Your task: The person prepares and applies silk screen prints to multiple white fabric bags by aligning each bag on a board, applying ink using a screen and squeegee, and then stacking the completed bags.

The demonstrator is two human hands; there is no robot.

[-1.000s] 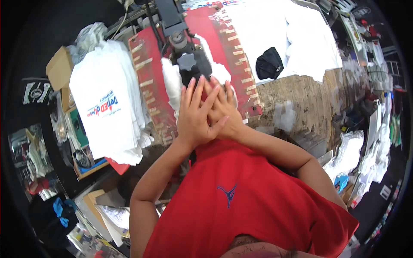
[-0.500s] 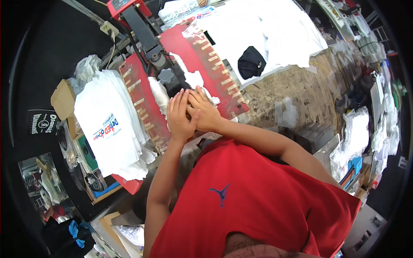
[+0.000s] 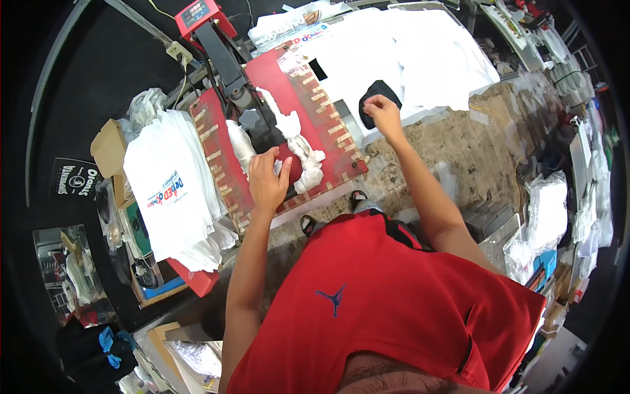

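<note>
My right hand (image 3: 384,117) is on a dark, folded cloth piece (image 3: 382,96), with thumb and fingertips drawn together on the fabric. That piece lies on white sheets (image 3: 433,52) at the far side. At the near end of the press, my left hand (image 3: 268,184) has its thumb spread from its slightly bent fingers and holds nothing visible. The fingertips are close to the press's black part (image 3: 266,136); contact is hard to make out. Bunched white cloth (image 3: 289,125) lies on both sides of this part, on a red board (image 3: 328,141) edged with tape strips.
A stack of white printed bags (image 3: 167,190) stands left of the board, beside an open cardboard box (image 3: 108,148). The press arm (image 3: 220,59) rises behind, with a red control box (image 3: 200,16). Worn flooring (image 3: 433,148) and plastic-wrapped goods (image 3: 548,210) are on the right.
Both hands were together at the front of the press. My right hand has moved right and away onto the dark cloth piece; my left hand has stayed by the press, its thumb now spread.
</note>
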